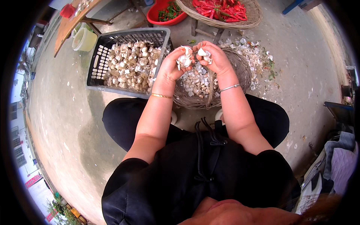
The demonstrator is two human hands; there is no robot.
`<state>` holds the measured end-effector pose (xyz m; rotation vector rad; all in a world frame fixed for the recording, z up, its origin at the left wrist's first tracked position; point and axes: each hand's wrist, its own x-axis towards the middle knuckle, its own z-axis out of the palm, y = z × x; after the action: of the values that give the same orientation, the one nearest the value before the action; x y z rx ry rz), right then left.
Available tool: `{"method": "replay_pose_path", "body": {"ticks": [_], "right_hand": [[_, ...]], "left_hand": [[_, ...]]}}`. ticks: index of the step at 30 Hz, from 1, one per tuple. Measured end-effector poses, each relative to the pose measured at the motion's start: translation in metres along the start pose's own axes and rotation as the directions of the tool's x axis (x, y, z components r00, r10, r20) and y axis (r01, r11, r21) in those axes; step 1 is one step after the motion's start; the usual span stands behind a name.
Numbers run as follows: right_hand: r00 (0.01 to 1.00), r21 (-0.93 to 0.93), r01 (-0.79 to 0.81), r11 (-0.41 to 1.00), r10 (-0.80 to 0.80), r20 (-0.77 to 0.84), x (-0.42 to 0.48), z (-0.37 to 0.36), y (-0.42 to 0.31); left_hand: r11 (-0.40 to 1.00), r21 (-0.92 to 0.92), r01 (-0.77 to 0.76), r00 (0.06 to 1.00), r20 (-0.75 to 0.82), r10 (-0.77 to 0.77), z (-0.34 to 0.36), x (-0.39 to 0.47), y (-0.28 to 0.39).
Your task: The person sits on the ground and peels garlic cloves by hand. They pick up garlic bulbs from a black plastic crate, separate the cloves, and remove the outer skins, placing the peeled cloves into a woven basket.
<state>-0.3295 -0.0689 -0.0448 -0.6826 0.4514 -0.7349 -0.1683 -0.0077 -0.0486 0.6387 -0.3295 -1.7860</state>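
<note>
My left hand (175, 62) holds a partly opened white garlic bulb (184, 59), its skin peeling outward. Close beside it, my right hand (215, 56) grips a smaller clump of garlic cloves (204, 54). Both hands are raised over a round wicker basket (239, 66), whose handle arches up between my forearms. Loose cloves and papery skins (198, 83) lie inside that basket. To the left, a black plastic crate (129, 32) holds many whole garlic bulbs (128, 66) with dry roots.
Garlic skins (247, 56) are scattered on the concrete floor at right. Ahead, a wicker tray (253, 24) of red chili peppers (222, 9) rests on a wooden stool. A red basin (153, 19), a pale bucket (83, 39) and a wooden table (64, 33) stand farther left.
</note>
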Motion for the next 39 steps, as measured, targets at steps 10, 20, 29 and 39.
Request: {"method": "replay_pose_path", "body": {"ticks": [10,20,29,39], "right_hand": [[0.999,-0.352,-0.044,0.935,0.033,-0.035,0.004,0.003,0.014],[0.994,0.192,-0.106,0.976,0.109,-0.007,0.011,-0.013,0.026],[0.965,-0.567,0.189,0.802,-0.26,-0.046,0.016,-0.025,0.023],[0.999,-0.684,-0.008,0.73,0.035,0.026,0.007,0.023,0.03]], "left_hand": [[0.95,0.31,-0.026,0.985,-0.157,0.078,-0.001,0.002,-0.005],[0.976,0.218,-0.023,0.969,-0.234,0.075,-0.011,0.004,0.002],[0.97,0.097,-0.223,0.874,-0.421,0.243,-0.022,0.007,0.01],[0.919,0.254,-0.302,0.935,-0.107,0.337,0.002,0.006,-0.007]]}}
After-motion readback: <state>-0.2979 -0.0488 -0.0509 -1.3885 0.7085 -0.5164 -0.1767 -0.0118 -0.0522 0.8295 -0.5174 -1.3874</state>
